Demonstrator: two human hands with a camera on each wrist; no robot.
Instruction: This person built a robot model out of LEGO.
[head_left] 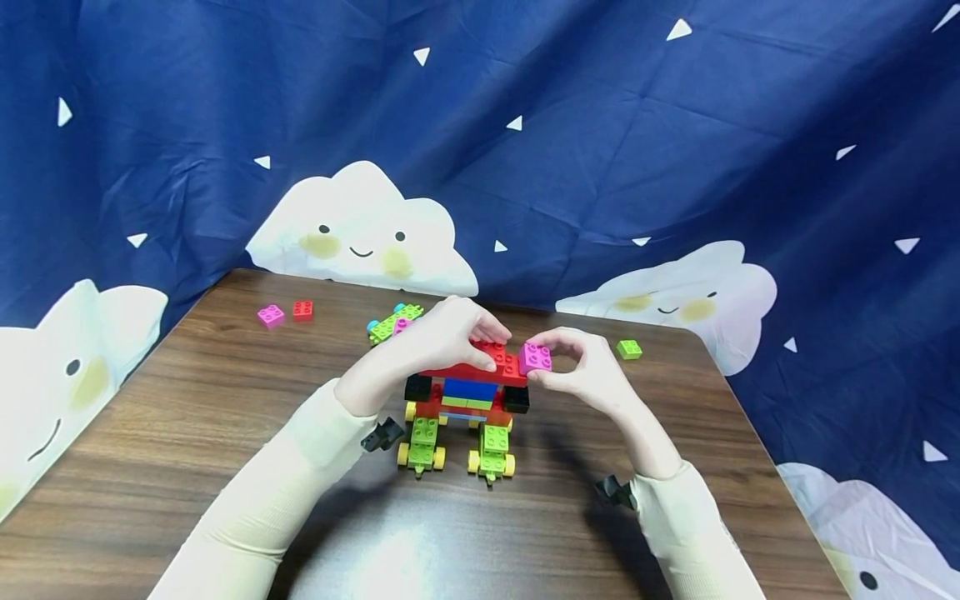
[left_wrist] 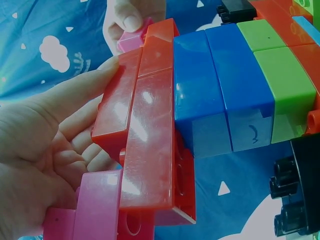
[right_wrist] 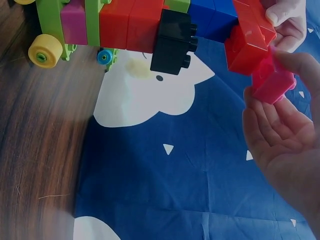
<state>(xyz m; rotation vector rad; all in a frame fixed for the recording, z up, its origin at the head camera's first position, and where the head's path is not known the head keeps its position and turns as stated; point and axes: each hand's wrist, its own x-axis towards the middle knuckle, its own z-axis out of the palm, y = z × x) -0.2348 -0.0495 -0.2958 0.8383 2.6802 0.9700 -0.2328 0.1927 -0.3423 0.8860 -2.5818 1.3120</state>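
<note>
A built toy of stacked blocks stands mid-table on green wheeled bases with yellow wheels. Above them are red, green and blue blocks, with a black block on either side. My left hand grips the red top blocks, thumb on the near face. A pink block at their left end shows in the left wrist view, but the hand hides it in the head view. At the right end, my right hand pinches another pink block against the red ones.
Behind the toy lies a green wheeled base with blue wheels and a pink piece. A pink block and a red block lie at the back left. A green block is at the back right. A blue curtain hangs behind the table.
</note>
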